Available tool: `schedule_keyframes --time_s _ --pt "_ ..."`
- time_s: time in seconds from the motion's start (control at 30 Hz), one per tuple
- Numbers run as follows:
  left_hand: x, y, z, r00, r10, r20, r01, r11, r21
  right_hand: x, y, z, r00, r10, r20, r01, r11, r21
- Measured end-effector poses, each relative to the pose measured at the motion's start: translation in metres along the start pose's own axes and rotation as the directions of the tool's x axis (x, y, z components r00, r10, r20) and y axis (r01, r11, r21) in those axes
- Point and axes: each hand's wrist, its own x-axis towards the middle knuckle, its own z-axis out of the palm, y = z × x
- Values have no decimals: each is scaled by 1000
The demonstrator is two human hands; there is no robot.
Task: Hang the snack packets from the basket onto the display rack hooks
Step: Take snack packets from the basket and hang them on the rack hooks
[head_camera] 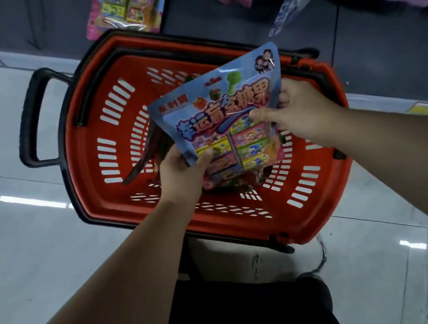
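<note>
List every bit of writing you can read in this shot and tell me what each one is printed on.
"幸运盲盒糖果": large title across the blue snack packet, gripped by the left hand and right hand over the red basket.
Small red brand line at that packet's upper left: too blurred to read surely.
Hanging packets on the rack above: print too blurred.
Yellow shelf tags: too small to read.

Glossy plastic packet (223, 110); matt red plastic basket (323, 212); shiny polished floor (39, 243)
</note>
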Motion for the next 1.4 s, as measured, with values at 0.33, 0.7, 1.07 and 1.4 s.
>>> schedule_keyframes --time_s 0.33,0.7,1.07,1.4 --pt "-47 142 -34 941 325 94 -330 943 40 -82 -106 -25 958 -51 -282 128 957 262" --pt "-157 402 -49 716 683 143 -678 730 -90 -188 -331 -132 800 -351 -487 508 829 236" --pt "-205 567 -53 500 841 207 -835 531 -143 -241 -479 -196 603 -513 -611 691 719 78" --pt "-197 591 -43 459 864 208 -852 495 -173 -242 -494 -201 530 -495 -689 699 715 24"
